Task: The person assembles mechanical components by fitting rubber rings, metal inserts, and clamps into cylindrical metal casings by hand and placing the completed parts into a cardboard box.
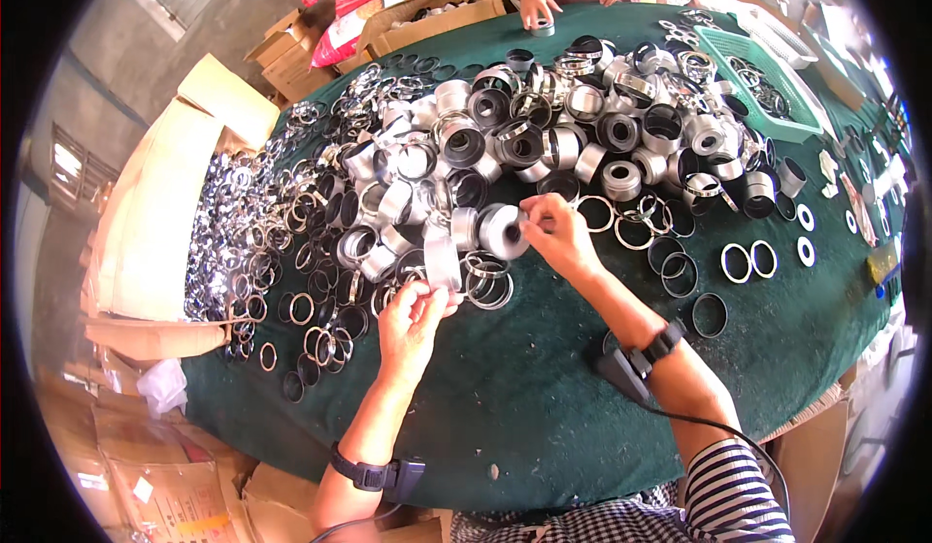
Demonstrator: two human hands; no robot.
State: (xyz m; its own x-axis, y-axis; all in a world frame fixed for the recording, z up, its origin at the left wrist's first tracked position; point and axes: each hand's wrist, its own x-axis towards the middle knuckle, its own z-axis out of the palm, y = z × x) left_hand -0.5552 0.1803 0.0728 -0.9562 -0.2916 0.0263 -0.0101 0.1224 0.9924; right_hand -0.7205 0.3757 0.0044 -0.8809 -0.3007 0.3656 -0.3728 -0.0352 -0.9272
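My left hand (413, 325) is closed, thumb and fingertips pinching the lower edge of a shiny silver metal sleeve (443, 260), which is slightly blurred. My right hand (565, 239) is also closed, its thumb and forefinger pressed together at the right side of a silver metal cup with a dark hole (500, 230). Both parts are at the near edge of a large heap of silver and black cylindrical cups (621, 132). Just beyond my left fingertips, several thin metal rings (488, 291) lie by the sleeve. What is under the fingertips is hidden.
A green cloth (544, 407) covers the table. Loose rings spill from a tipped cardboard box (155, 213) at left. A green plastic basket (777, 121) with rings stands at far right. Across the table, another person's hand (534, 0) touches a small grey ring.
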